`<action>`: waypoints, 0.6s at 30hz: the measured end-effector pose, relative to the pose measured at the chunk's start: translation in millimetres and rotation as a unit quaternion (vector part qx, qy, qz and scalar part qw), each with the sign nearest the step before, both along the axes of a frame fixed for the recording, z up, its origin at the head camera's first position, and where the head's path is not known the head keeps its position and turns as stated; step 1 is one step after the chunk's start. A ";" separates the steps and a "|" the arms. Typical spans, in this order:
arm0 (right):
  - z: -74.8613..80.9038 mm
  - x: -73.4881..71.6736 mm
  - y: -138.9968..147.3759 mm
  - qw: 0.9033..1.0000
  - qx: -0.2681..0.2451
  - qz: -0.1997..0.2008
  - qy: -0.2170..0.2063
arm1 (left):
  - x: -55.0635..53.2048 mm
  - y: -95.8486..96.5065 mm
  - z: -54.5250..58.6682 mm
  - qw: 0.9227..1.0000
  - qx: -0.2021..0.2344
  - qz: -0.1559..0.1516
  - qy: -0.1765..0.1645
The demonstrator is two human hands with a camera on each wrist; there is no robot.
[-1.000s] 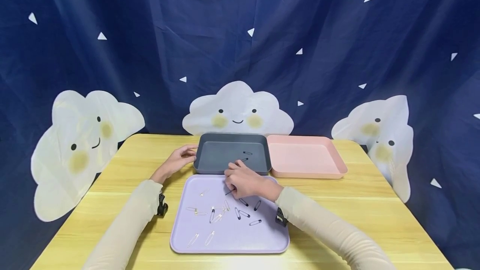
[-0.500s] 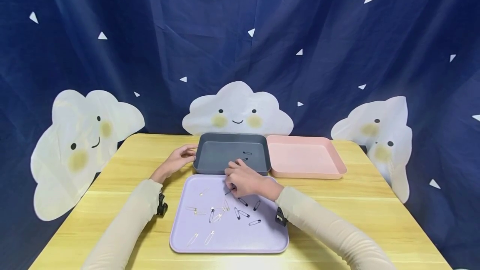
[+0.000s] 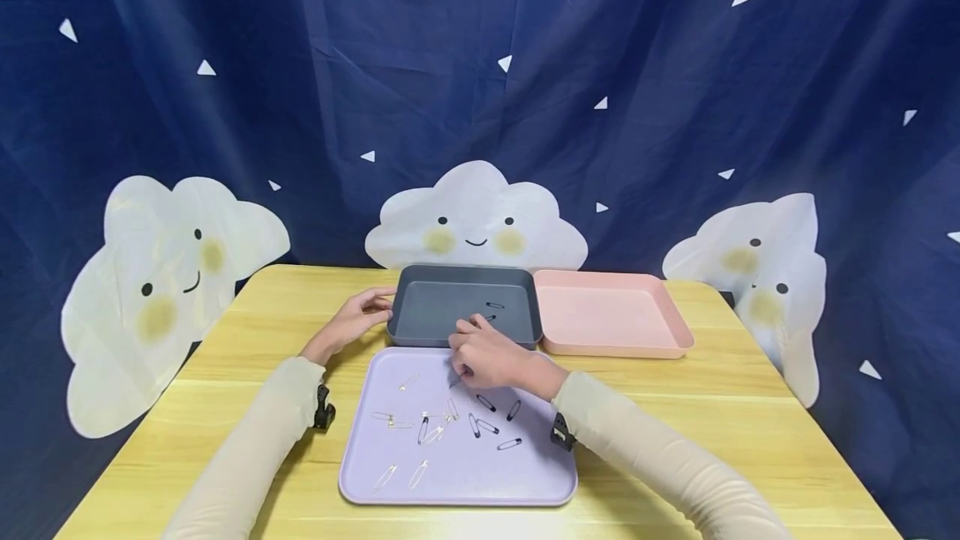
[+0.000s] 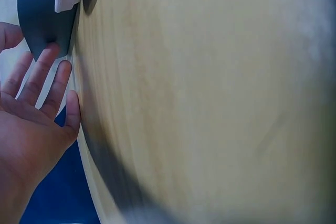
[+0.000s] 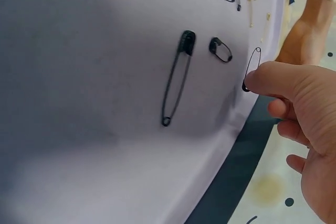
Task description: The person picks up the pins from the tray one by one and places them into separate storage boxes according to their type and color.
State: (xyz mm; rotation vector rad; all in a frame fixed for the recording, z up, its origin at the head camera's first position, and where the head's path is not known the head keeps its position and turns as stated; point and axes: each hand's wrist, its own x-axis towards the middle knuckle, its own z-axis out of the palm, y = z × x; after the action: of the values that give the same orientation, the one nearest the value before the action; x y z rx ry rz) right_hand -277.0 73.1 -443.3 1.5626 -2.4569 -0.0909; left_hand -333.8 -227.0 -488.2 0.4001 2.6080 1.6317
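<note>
At the far side of the lilac tray [image 3: 487,477], my right hand [image 3: 489,357] pinches a black safety pin [image 5: 248,68] between thumb and fingers; its coil end sticks out in the right wrist view. Several other black safety pins [image 5: 178,80] lie on the tray's right half, one among the gold ones. Gold safety pins [image 3: 419,474] are scattered over the left half. My left hand [image 3: 351,325] rests at the left wall of the dark grey tray [image 3: 435,311], fingers spread and fairly straight in the left wrist view. Two black pins [image 3: 495,306] lie inside the grey tray.
A pink tray [image 3: 607,315] adjoins the grey one on the right, behind the lilac tray. All stand on a wooden table [image 3: 690,423]. Behind it hangs a dark blue curtain [image 3: 450,65] with cloud prints.
My right hand has risen very slightly with the pinched black safety pin, whose visible end has shifted a little. My left hand stays at the grey tray; the other pins have not moved.
</note>
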 end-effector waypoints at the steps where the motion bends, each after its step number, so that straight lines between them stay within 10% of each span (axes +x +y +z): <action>1: 1.5 0.0 0.1 1.000 -0.001 -0.001 0.000 | 0.0 0.1 0.2 1.000 0.000 -0.001 0.000; 18: 45.9 -22.5 20.4 0.997 -0.069 -0.021 0.012 | 1.3 -2.3 0.7 1.000 0.003 -0.008 0.007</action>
State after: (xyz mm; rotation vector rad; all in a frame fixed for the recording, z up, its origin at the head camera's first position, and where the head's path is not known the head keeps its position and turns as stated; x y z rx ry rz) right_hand -299.6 93.5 -397.4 1.4446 -2.4208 0.0516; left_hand -332.5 -229.4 -487.5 0.4343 2.6026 1.6388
